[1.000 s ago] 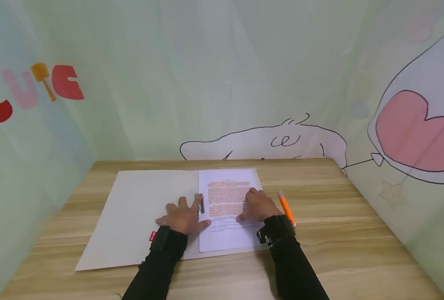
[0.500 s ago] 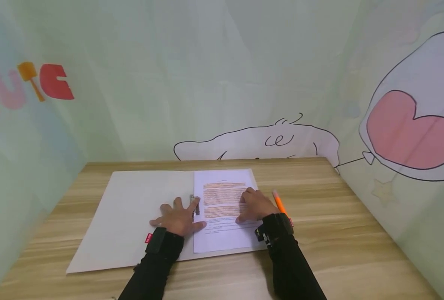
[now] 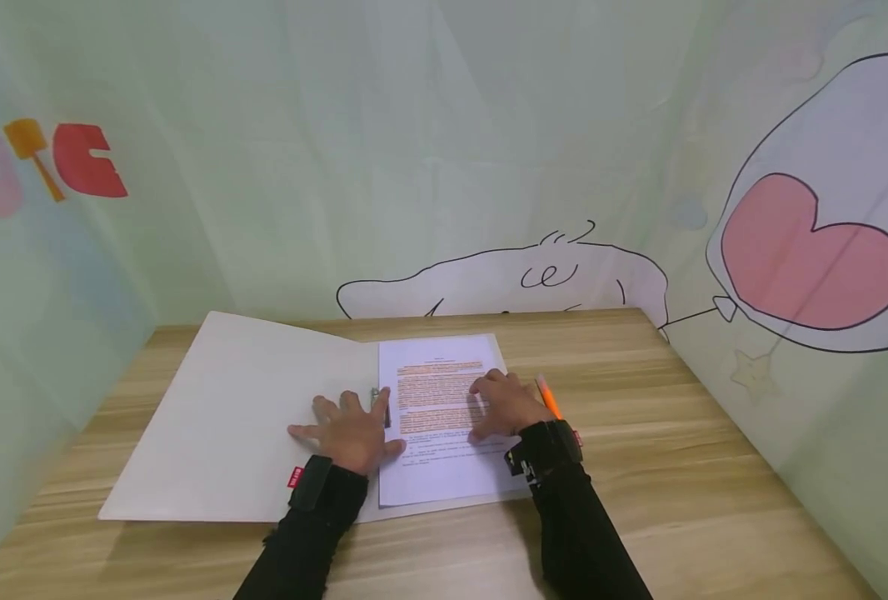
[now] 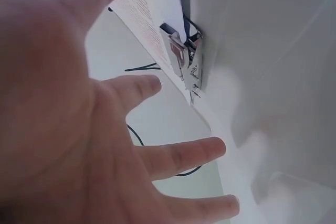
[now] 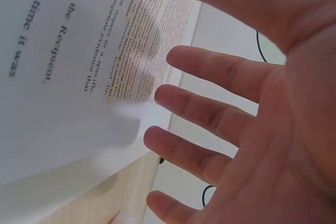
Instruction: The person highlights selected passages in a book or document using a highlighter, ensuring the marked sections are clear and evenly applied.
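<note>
A white folder [image 3: 212,442] lies spread on the table, its left cover tilted up at the outer edge. On its right half is a printed sheet [image 3: 432,487] with several lines marked in orange. A metal spring clip [image 4: 184,59] at the fold has the sheet's left edge in it. My left hand [image 3: 350,437] has its fingers spread over the inner part of the cover, with the index fingertip right by the clip and the thumb at the sheet's edge. My right hand [image 3: 511,407] rests on the right side of the sheet, fingers loosely extended and holding nothing.
An orange pen [image 3: 548,397] lies on the wooden table [image 3: 684,500] right of the sheet, partly hidden by my right hand. A small red tag [image 3: 295,477] shows beside my left wrist. Printed fabric walls [image 3: 489,167] enclose the table at the back and sides.
The folder's left cover has risen from lying flat to tilted up at its outer edge. Both hands stay in nearly the same places on the folder and sheet. The head view has turned slightly right.
</note>
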{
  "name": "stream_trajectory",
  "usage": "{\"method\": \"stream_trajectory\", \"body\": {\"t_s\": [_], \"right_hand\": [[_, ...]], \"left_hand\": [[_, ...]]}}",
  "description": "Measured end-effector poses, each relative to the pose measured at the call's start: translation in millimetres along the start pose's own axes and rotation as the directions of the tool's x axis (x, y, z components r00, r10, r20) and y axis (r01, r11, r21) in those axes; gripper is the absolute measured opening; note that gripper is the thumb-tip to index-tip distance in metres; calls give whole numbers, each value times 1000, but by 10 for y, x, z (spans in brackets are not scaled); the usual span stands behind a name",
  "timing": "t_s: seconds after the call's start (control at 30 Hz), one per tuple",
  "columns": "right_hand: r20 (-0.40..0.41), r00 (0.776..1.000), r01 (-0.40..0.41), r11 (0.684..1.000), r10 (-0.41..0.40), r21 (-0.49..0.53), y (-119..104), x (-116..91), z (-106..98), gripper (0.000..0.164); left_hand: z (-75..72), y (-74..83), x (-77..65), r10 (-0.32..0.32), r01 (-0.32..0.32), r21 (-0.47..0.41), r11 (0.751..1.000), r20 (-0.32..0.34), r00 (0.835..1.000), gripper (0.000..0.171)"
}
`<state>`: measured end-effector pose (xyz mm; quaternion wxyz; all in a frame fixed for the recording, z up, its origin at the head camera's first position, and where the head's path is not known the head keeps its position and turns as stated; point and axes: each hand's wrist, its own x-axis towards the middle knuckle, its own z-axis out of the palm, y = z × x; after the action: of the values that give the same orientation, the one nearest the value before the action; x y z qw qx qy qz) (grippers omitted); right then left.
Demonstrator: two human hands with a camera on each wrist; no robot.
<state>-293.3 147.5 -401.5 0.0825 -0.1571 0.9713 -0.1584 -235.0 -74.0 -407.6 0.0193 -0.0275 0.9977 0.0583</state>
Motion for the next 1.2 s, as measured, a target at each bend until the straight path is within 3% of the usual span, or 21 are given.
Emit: {"method": "stream_trajectory", "body": {"t_s": [0.43,0.53,0.63,0.73,0.8,0.9,1.0,1.1,1.2], "right_hand": [[-30,999,-12,1000,11,-18,4,-4,-41,72],[-41,999,-15,1000,15,4,3,-7,-50,70],[-101,995,13,999,-10,34,-1,-1,-69,62],[-189,981,56,994,-38,89,-9,-11,-140,49],[-248,967,88,989,-56,122,-3,-29,-219,41],[-310,950,103,976,-40,190,32,-88,-366,34],[-364,931,97,972,-12,215,109,-176,-523,28],[-407,913,71,971,29,228,216,-275,-650,22],[-437,898,58,973,47,224,323,-343,-725,16]], "left_hand": [[-20,53,-15,16,-15,17,1000,-40,999,94],[-14,44,-16,40,-36,58,998,-74,996,94],[-29,16,1,88,-75,92,993,-141,986,87],[-92,-19,43,128,-126,25,992,-197,972,75],[-162,-47,72,140,-160,-73,984,-222,965,66],[-279,-111,116,146,-212,-229,950,-274,951,52],[-387,-184,144,138,-261,-359,896,-335,932,41],[-466,-236,147,120,-301,-446,843,-390,913,29],[-506,-251,140,94,-321,-488,811,-433,896,21]]}}
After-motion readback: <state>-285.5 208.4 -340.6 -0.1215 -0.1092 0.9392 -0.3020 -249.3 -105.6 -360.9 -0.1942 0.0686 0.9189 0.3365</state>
